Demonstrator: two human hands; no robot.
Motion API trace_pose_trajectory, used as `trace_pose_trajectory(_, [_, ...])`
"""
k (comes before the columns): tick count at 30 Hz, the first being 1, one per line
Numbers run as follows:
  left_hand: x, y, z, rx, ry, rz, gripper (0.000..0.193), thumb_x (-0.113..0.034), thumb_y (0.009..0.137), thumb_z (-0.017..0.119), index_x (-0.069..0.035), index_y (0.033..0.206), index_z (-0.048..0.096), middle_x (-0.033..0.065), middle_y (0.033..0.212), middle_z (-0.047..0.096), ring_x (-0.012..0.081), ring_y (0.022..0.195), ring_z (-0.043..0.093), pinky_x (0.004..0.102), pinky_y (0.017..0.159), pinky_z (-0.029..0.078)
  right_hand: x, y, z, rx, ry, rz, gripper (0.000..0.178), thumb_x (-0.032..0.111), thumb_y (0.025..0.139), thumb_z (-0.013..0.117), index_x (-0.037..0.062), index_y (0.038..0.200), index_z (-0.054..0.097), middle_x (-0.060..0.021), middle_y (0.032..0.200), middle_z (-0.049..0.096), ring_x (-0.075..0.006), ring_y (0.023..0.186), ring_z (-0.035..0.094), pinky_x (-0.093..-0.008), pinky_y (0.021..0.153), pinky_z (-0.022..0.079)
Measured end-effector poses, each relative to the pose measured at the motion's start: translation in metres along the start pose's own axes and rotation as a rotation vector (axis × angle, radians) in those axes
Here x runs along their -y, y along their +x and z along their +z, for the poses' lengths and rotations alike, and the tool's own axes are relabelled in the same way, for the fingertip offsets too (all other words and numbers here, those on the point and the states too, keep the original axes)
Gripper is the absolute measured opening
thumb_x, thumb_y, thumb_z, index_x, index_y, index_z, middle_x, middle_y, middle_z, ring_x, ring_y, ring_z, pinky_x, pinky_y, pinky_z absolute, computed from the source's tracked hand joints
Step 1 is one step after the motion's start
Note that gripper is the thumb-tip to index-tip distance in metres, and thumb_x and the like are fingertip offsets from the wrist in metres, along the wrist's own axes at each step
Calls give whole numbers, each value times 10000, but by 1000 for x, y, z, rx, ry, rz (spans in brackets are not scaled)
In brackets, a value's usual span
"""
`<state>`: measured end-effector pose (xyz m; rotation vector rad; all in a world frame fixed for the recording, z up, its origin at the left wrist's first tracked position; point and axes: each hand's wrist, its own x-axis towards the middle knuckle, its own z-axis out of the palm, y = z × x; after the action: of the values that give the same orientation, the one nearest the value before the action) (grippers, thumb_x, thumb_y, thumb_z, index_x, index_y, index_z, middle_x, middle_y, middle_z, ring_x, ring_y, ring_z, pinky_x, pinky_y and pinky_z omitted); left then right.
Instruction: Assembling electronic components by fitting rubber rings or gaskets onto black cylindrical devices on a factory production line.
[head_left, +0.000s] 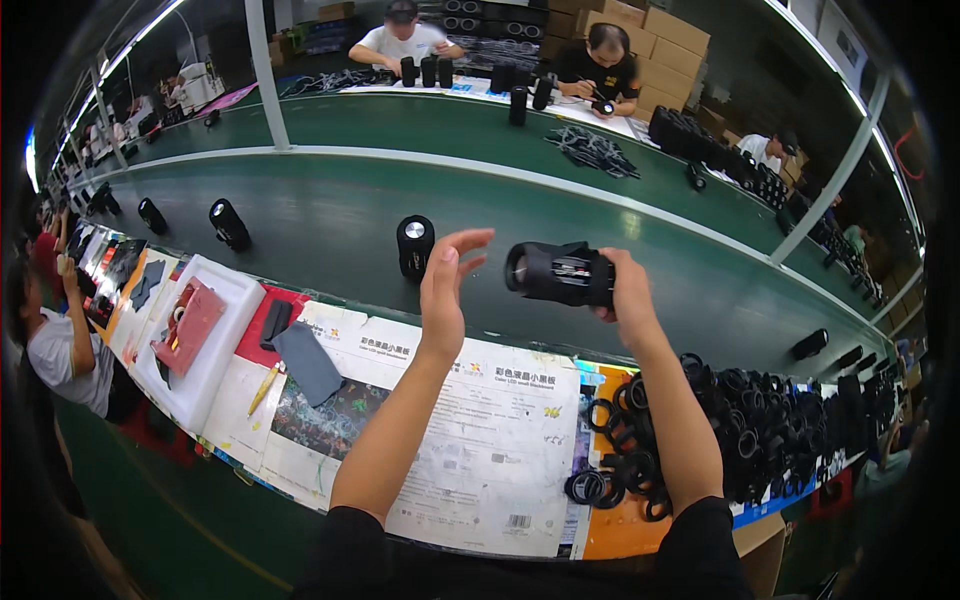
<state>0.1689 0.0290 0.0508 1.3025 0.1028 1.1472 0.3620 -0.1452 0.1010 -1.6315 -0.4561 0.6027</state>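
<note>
My right hand (628,292) grips a black cylindrical speaker (555,274) by its right end and holds it nearly level above the near edge of the conveyor. The speaker's round left end faces my left hand (446,300), which is raised and open, its fingers apart and clear of the speaker. Just behind that hand, a similar speaker (415,248) with a silver disc on top stands upright on the green conveyor belt (330,215).
Cardboard sheets (470,450) cover the bench. Many black rings (740,420) are heaped at the right. At the left lie a grey cloth (308,362), a yellow pen (263,390) and a white foam tray (215,340). More speakers stand along the belt; people work across it.
</note>
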Motion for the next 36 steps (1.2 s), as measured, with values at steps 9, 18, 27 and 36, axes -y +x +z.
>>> trace_pose_trajectory(9, [-48, -38, 62, 112, 287, 146, 615, -348, 1201, 258, 43, 1386, 696, 188, 1272, 755, 278, 1232, 680, 398, 1161, 453, -21, -67, 21, 29, 165, 39, 419, 450, 1055, 538, 65, 999, 694, -43, 649, 604, -136, 403, 474, -306, 366, 309])
trace_pose_trajectory(18, [-8, -12, 22, 112, 300, 127, 492, -364, 1195, 403, -3, 1419, 650, 162, 1461, 641, 292, 1390, 569, 386, 1204, 398, -29, -11, 9, 39, 1, 33, 396, 481, 1084, 554, 116, 986, 673, -29, 661, 604, -117, 439, 516, -276, 402, 348])
trace_pose_trajectory(27, [63, 35, -100, -217, 750, 28, 647, 7, 872, 679, -61, 1495, 520, 179, 1502, 572, 394, 1423, 468, 495, 1242, 353, -47, 102, -30, -267, -1381, -580, 426, 503, 1051, 655, 113, 1215, 710, -231, 1021, 726, -434, 902, 758, -514, 765, 622])
trace_pose_trajectory(36, [96, 79, -103, 292, 481, -281, 871, -223, 863, 948, -96, 1586, 479, 170, 1496, 615, 322, 1397, 601, 435, 1193, 472, -28, 62, -19, -352, -1562, -609, 544, 494, 1058, 675, 96, 1428, 662, -247, 1241, 710, -410, 1165, 690, -521, 947, 585])
